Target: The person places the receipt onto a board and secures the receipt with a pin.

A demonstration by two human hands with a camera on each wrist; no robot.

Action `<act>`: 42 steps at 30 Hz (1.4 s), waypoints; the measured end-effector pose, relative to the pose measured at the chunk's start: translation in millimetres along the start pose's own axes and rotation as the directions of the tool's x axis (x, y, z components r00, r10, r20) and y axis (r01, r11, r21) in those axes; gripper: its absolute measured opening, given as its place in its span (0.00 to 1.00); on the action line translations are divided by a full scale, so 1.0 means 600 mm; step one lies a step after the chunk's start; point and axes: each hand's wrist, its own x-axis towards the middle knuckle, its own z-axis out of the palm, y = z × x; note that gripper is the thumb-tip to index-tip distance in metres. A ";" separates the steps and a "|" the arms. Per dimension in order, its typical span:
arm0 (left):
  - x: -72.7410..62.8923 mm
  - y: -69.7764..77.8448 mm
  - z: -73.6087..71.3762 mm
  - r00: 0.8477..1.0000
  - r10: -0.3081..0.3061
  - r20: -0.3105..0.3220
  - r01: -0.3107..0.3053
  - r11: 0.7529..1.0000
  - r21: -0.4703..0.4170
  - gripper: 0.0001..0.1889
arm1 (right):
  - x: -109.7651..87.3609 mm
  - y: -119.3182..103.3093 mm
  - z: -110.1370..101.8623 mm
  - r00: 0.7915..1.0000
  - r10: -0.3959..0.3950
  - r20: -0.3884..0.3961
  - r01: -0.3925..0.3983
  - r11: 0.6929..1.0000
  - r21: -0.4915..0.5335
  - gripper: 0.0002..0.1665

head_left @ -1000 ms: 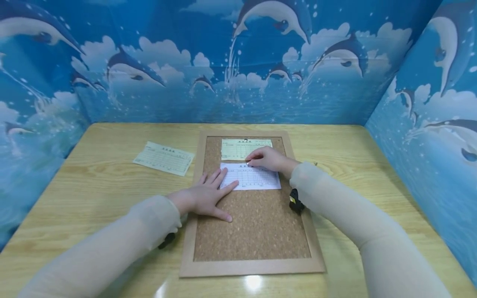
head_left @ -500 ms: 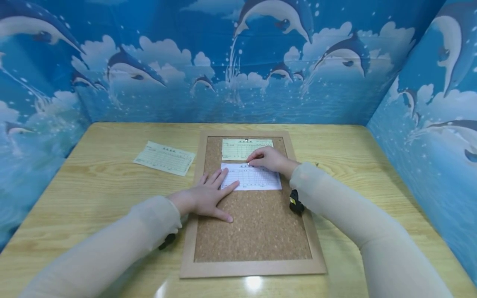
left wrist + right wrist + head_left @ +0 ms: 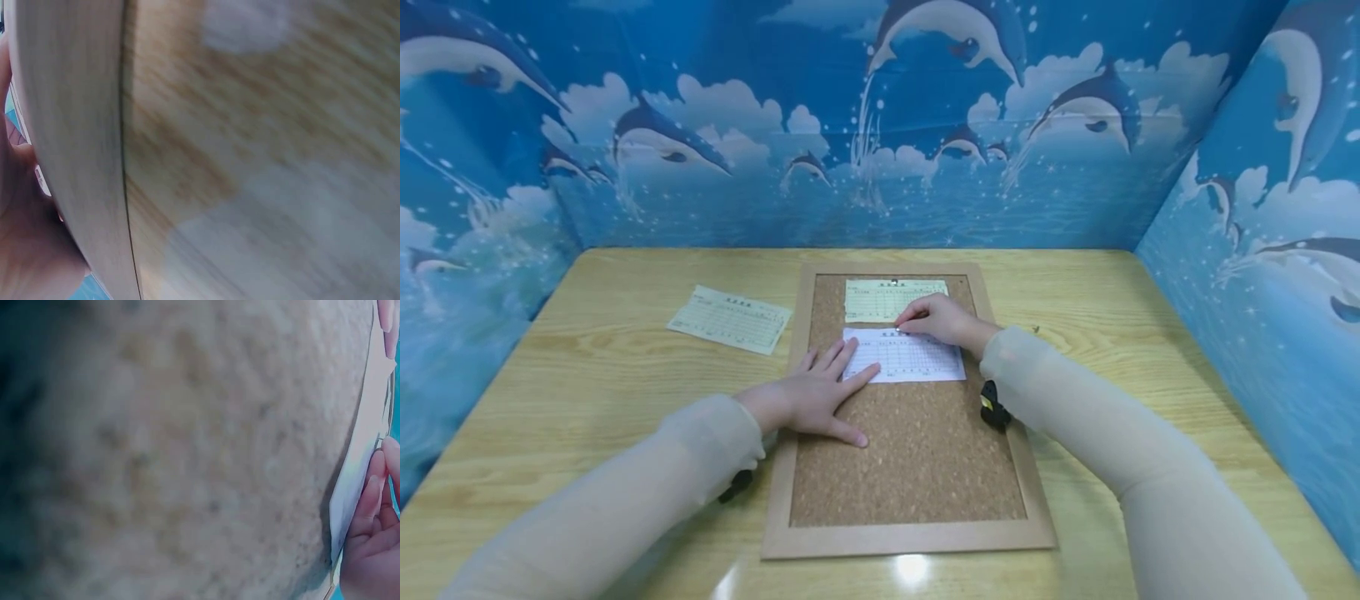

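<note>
My left hand lies spread, fingers apart, on the corkboard and over the left edge of a white printed form. At the form's top edge, the thumb and index finger of my right hand pinch a small pushpin, whose thin shaft shows between the fingertips in the right wrist view. Above lies a pale green form with a pin at its top edge. The left wrist view shows mostly the board's wooden frame and blurred tabletop.
Another pale green form lies askew on the wooden table, left of the board. A tiny object sits on the table just past my right wrist. Dolphin-printed cloth walls enclose the back and sides.
</note>
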 end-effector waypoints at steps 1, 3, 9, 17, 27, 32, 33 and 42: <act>0.001 0.000 0.000 1.000 0.001 0.001 -0.001 1.000 -0.002 0.54 | 0.000 -0.001 0.000 1.000 -0.001 0.002 0.001 1.000 0.002 0.09; 0.002 -0.001 0.001 1.000 -0.002 0.002 0.002 1.000 -0.005 0.54 | -0.001 -0.001 0.000 1.000 -0.002 0.004 0.002 1.000 0.003 0.10; 0.000 0.000 0.000 1.000 -0.004 -0.003 0.004 1.000 -0.002 0.54 | -0.002 -0.002 -0.001 1.000 -0.010 0.009 0.010 1.000 -0.007 0.10; 0.000 -0.001 0.000 1.000 -0.003 -0.005 0.003 1.000 0.006 0.54 | 0.001 -0.003 -0.002 1.000 0.000 0.009 0.001 0.999 -0.035 0.10; -0.002 0.000 0.000 1.000 -0.004 -0.007 0.004 1.000 0.002 0.54 | 0.001 -0.006 0.000 1.000 -0.002 0.007 0.002 0.999 -0.039 0.09; -0.003 0.001 0.000 1.000 0.001 -0.010 -0.001 1.000 -0.004 0.54 | 0.000 -0.005 0.000 1.000 -0.001 0.004 0.001 0.999 -0.041 0.09; -0.003 0.001 0.000 1.000 0.002 -0.012 -0.002 1.000 -0.004 0.54 | 0.000 -0.005 0.000 1.000 0.000 0.003 0.001 0.999 -0.041 0.09; -0.001 0.001 0.000 1.000 0.003 -0.013 -0.004 1.000 -0.005 0.54 | -0.001 -0.006 0.000 1.000 -0.008 0.008 0.008 0.999 -0.040 0.09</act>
